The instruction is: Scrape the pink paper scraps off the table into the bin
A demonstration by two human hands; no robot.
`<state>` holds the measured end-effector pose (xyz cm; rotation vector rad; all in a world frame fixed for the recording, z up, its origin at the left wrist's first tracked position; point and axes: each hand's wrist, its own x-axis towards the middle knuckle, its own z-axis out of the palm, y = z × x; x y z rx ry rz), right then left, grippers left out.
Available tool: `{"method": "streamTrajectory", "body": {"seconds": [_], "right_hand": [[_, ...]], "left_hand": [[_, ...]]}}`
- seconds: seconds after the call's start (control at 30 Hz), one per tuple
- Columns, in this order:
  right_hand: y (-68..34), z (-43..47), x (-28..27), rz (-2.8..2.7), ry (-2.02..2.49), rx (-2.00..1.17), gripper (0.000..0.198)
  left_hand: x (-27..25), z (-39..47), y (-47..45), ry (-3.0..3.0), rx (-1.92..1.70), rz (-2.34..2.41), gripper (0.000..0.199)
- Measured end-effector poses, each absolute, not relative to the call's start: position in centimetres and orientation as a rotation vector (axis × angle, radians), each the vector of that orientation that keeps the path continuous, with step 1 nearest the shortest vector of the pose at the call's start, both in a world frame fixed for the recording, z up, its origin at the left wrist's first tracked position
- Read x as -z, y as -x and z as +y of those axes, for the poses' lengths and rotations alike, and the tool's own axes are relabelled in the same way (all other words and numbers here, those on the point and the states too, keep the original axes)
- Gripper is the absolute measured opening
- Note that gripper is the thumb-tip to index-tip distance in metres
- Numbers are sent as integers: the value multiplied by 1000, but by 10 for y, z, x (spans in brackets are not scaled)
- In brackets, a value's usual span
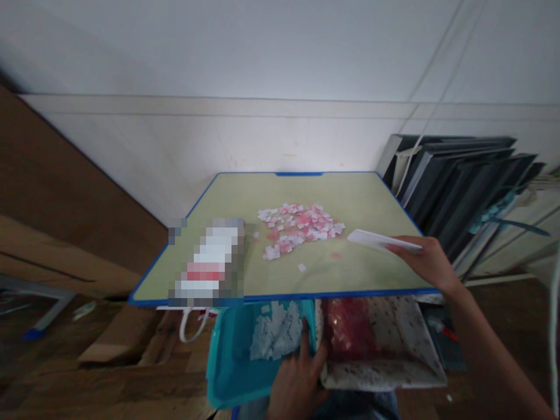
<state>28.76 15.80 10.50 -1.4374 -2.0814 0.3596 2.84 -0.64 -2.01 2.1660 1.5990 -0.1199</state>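
Note:
My right hand grips a thin, flat white strip, perhaps card or plastic, tilted just above the right side of the table. To the strip's left, small white and pink paper-like squares lie loosely scattered. Below the front edge, my left hand is at the right rim of a teal tray. One finger reaches inside the tray and the thumb lies across the rim side, so the hand looks closed on it. White squares fill part of that tray. Beside it sits a stained white tray with red contents.
The folding table has a blue edge and stands against a white wall. At its left front lies a pixelated item. Dark flat panels lean on the right. Cardboard rests on the floor at left.

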Motion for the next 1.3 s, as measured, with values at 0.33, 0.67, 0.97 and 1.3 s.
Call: {"method": "streamTrajectory", "body": {"seconds": [0.33, 0.67, 0.97, 1.3], "right_hand": [[-295, 145, -101, -2067, 1483, -323, 30], [-307, 138, -114, -1898, 1586, -399, 28], [-303, 143, -108, -1978, 1516, -418, 27], [-300, 142, -111, -2086, 1456, -483, 28]], "left_hand": [[25, -8, -28, -2209, 95, 1601, 82], [18, -6, -29, -2170, 168, 1601, 86], [17, -6, -29, -2169, 147, 1607, 82], [18, -6, -28, -2167, 119, 1596, 76]]}}
